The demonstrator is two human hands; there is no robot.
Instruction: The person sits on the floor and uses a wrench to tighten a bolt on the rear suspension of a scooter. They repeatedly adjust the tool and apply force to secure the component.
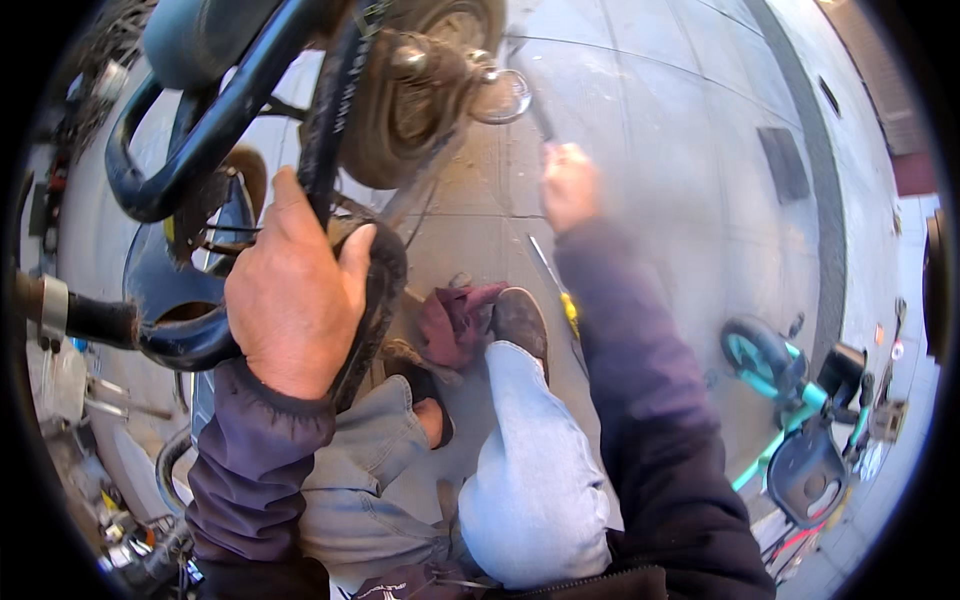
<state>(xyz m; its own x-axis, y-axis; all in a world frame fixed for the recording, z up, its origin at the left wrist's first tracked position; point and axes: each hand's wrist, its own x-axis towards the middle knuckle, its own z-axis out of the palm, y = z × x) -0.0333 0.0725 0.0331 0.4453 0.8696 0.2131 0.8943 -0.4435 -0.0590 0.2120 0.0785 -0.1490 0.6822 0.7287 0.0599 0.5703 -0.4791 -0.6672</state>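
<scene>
My left hand [295, 290] grips a long black cover [385, 270] with a rounded end, like a chain guard, on a bike-like vehicle. Its thumb lies over the near part and the index finger points along it. Beyond that hand is a dirty brown wheel [400, 120] with a metal hub and a round shiny part [502, 97]. My right hand [570, 187] is closed around a slim dark tool [540, 115], blurred by motion; its kind cannot be made out. The tool's far end points toward the round part; whether they touch is unclear.
A yellow-handled screwdriver [568, 310] lies on the paved floor beside my right forearm. A maroon cloth [455, 320] is between my shoes. At right stands a small turquoise bike [790, 400]; a dark flat piece [783, 165] lies farther off. Clutter lines the left side.
</scene>
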